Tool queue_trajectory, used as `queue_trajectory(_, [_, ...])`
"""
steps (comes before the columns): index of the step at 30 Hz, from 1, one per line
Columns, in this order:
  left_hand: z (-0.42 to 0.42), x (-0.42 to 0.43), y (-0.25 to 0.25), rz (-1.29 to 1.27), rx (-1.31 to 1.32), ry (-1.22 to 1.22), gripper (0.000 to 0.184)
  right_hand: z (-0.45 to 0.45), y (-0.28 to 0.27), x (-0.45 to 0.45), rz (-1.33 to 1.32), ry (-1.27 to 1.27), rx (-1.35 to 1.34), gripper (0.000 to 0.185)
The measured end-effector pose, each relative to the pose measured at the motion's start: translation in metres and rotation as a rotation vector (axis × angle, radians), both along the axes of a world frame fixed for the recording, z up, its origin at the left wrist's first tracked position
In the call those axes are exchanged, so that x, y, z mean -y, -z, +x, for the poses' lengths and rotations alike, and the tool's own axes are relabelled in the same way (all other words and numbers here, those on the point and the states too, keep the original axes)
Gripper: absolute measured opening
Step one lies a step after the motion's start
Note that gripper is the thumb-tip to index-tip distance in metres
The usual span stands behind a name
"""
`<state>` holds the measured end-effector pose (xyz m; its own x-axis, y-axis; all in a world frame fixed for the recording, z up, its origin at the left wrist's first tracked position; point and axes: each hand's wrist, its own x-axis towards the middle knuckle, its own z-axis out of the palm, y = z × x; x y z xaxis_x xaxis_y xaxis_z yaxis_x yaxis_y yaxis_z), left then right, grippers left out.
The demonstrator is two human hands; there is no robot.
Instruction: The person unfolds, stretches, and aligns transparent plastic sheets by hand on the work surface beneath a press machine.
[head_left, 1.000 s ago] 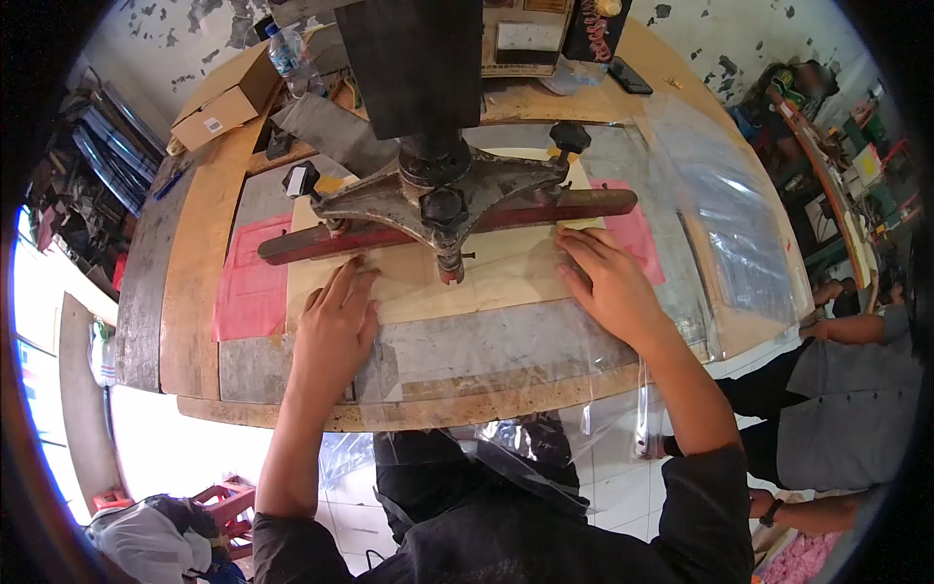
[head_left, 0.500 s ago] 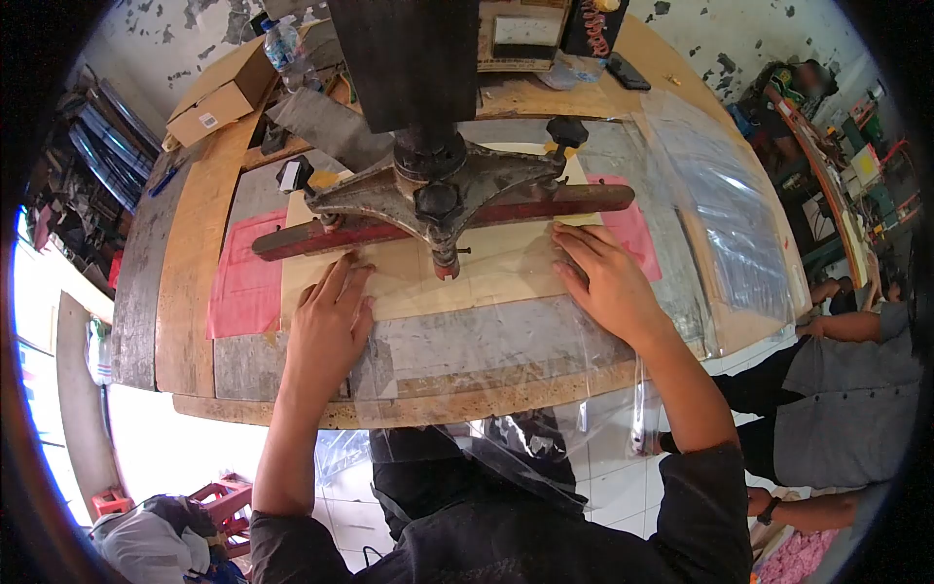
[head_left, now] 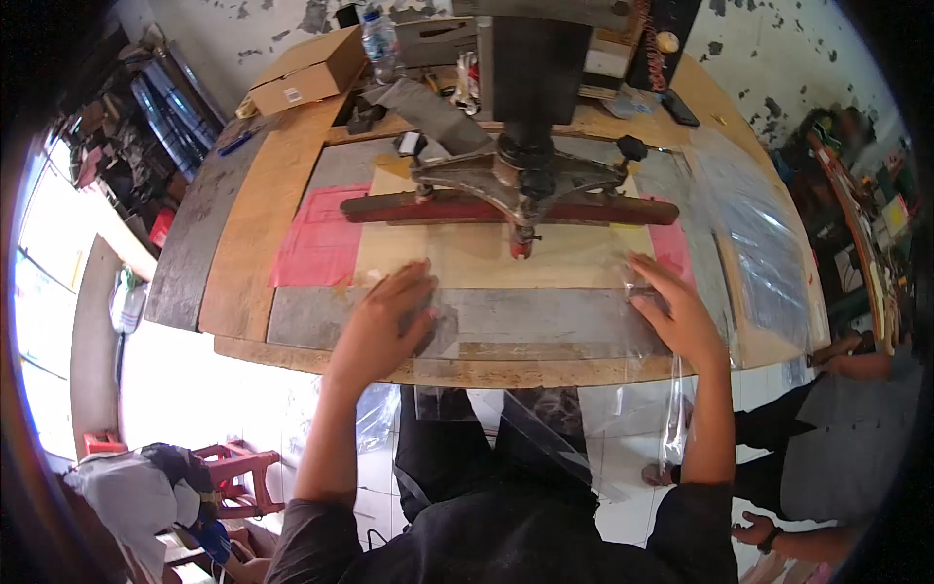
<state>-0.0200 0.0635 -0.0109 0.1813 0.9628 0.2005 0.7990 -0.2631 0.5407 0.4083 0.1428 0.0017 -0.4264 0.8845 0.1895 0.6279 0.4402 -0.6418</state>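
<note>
Hanging past the table's front edge (head_left: 302,359), a clear plastic film (head_left: 673,414) catches the light below the right hand (head_left: 681,316) and shows again on the tabletop near both hands. The left hand (head_left: 387,326), blurred, has its fingers stretched away from the body and its thumb set apart, the fingertips over the front left part of a cream sheet (head_left: 477,271). The right hand faces it, thumb and forefinger parted, near the sheet's front right corner. Whether either one pinches the film cannot be told, as the see-through material hardly shows against the fingers. A grey board (head_left: 555,310) stretches beneath, and the cream sheet lies flat on it between a left pink piece (head_left: 316,243) and a right pink piece (head_left: 671,243). Above the sheet, a long reddish-brown bar (head_left: 448,208) runs crosswise under a worn metal bracket (head_left: 533,185), with a dark column (head_left: 535,73) rising from that. Clear plastic sheets (head_left: 764,253) lie at the right. Farther back are a cardboard box (head_left: 306,76), an upright bottle (head_left: 380,47) beside it, and a black phone (head_left: 680,108) well to the right.
</note>
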Motion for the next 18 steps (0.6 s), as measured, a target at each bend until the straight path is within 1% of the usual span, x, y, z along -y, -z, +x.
queue_trajectory(4, [0.007,0.022,0.014,0.129,0.018,-0.045,0.046,0.024,0.02,0.021,0.001,-0.032,-0.072,0.043])
queue_trajectory(6, [0.01,0.024,0.016,0.15,0.008,-0.081,0.047,0.026,0.031,0.025,0.056,0.042,-0.257,0.041])
queue_trajectory(7, [0.01,0.025,0.016,0.152,0.024,-0.094,0.047,0.026,0.032,0.026,0.092,0.082,-0.276,0.041])
queue_trajectory(13, [0.013,0.028,0.018,0.18,0.053,-0.136,0.045,0.024,0.028,0.026,0.173,0.127,-0.239,0.039])
queue_trajectory(18, [0.013,0.03,0.02,0.196,0.045,-0.14,0.044,0.023,0.028,0.028,0.157,0.156,-0.274,0.038])
